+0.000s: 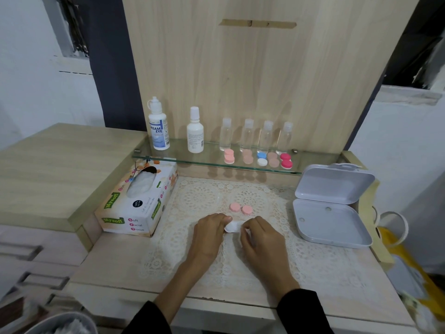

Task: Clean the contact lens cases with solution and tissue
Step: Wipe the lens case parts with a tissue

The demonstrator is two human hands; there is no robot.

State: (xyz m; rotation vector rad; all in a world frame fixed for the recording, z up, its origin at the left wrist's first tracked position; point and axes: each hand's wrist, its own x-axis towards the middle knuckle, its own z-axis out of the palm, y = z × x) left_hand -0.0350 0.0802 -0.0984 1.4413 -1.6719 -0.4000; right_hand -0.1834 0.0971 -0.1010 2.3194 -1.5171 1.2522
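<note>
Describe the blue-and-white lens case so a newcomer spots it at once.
Look at the glass shelf on the wooden panel. Lens cases lie in a row before clear bottles. Third from the left is the only case with one blue and one white cap; the rest are pink.

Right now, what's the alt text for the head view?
The left hand and right hand pinch a small white item over a lace mat, two pink caps just beyond it. A tissue box sits left, an open plastic box right; bottles and lens cases line a glass shelf behind.
</note>
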